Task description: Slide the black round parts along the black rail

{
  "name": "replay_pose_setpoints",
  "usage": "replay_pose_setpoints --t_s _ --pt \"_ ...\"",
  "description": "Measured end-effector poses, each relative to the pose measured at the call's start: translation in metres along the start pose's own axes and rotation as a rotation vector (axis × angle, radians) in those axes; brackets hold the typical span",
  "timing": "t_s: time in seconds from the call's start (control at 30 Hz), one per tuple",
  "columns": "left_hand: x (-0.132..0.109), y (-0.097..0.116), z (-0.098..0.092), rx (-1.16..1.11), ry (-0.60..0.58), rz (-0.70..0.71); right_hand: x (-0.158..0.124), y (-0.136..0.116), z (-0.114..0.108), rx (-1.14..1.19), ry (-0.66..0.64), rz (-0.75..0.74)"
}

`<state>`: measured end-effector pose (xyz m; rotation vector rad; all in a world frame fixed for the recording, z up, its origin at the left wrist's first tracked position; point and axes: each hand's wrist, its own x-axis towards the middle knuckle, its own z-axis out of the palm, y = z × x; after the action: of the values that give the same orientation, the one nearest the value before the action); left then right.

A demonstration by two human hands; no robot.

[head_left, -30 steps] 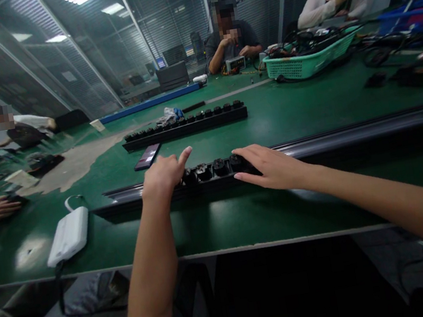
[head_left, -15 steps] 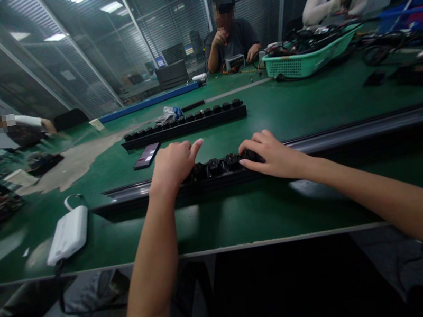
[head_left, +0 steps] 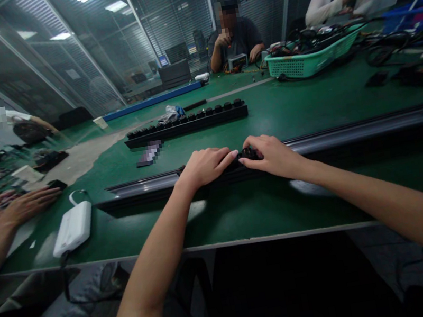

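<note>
A long black metal channel lies across the green table in front of me, with small black blocks set in its middle. My right hand is closed, thumb and fingers around one black block in the channel. Over the neighbouring blocks lies my left hand, fingers stretched to the right and thumb tip close to the right hand's block. Most of the blocks under the left hand are hidden.
Behind stands another black bar carrying a row of black blocks, with a phone before it. A white power bank and a co-worker's hands are at left. A green basket holds cables. Other people sit around the table.
My left hand has moved right along the channel, over the blocks and up to my right hand. The right hand has stayed in place. At left, a co-worker's hands have come further into view.
</note>
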<state>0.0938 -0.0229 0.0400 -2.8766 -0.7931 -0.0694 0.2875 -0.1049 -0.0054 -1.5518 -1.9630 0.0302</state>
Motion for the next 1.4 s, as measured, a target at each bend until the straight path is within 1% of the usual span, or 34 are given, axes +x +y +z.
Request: replay_pose_setpoints --t_s 0.13,0.27,0.33,0.6,0.83,1.0,1.4 --pt "-0.001 0.002 -0.001 0.048 -0.007 -0.015 0.001 -0.002 -0.001 0.012 0.010 0.034" --pt "-0.002 0.003 -0.001 0.050 0.003 -0.009 0.001 -0.003 -0.003 -0.050 0.048 0.078" --pt "-0.002 0.003 -0.001 0.051 0.005 -0.009 0.000 -0.002 -0.004 -0.079 0.046 0.082" --pt "-0.001 0.004 0.000 0.066 0.016 -0.013 -0.001 0.004 -0.005 -0.125 -0.006 0.027" --pt "-0.001 0.004 -0.001 0.075 0.002 -0.022 -0.002 0.003 -0.011 -0.120 -0.055 0.013" --pt "-0.002 0.004 -0.001 0.076 0.002 -0.020 -0.002 0.004 -0.012 -0.135 -0.054 -0.007" --pt "-0.001 0.004 0.000 0.066 0.001 -0.022 -0.002 0.012 -0.016 -0.169 -0.053 0.018"
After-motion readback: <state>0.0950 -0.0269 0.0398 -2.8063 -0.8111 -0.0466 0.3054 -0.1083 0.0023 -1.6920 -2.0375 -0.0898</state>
